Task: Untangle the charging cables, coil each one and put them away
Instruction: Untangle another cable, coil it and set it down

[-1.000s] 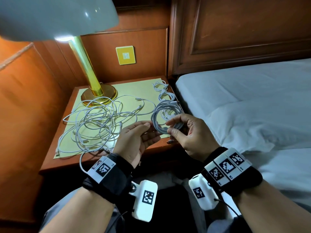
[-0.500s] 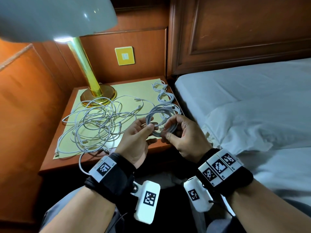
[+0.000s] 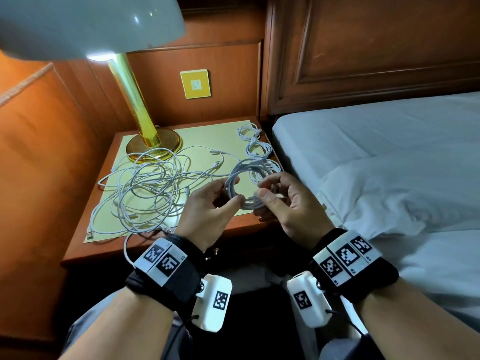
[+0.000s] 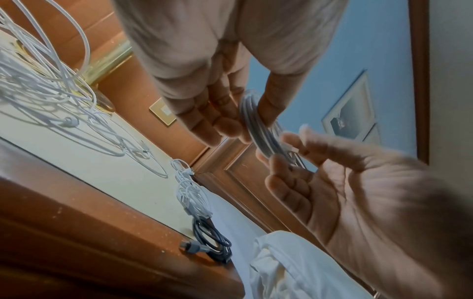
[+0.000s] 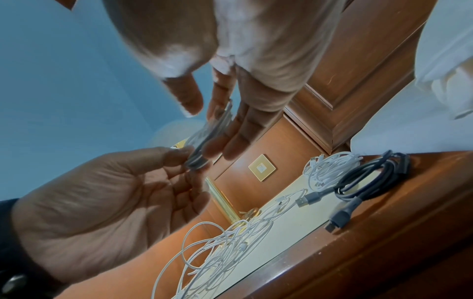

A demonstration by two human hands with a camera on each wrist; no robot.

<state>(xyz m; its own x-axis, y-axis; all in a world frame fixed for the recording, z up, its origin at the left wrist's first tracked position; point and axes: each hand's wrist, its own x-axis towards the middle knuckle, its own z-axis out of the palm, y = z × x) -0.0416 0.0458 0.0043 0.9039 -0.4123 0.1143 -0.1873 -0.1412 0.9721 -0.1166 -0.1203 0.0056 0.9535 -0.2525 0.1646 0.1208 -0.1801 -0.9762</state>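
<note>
A coiled white cable (image 3: 235,175) hangs above the front edge of the nightstand (image 3: 85,252), held between both hands. My left hand (image 3: 235,190) pinches the coil's left side between thumb and fingers; the left wrist view shows this coil (image 4: 258,129) in that pinch. My right hand (image 3: 263,189) pinches the coil's near side, where a connector end sticks out. A loose tangle of white cables (image 3: 145,193) lies on the yellow mat (image 3: 207,136) left of the hands. Two small white coils (image 3: 255,144) lie at the mat's back right. A dark grey coiled cable (image 5: 371,178) lies by the nightstand's right edge.
A brass lamp base (image 3: 153,146) stands at the back left of the nightstand, its white shade (image 3: 85,24) overhead. The bed with white sheets (image 3: 389,165) is close on the right. Wood panelling with a yellow wall plate (image 3: 196,84) closes the back.
My left hand, open beside the coil a second ago, now pinches it. The coil has come down and left toward the nightstand's front edge, with my right hand still holding it.
</note>
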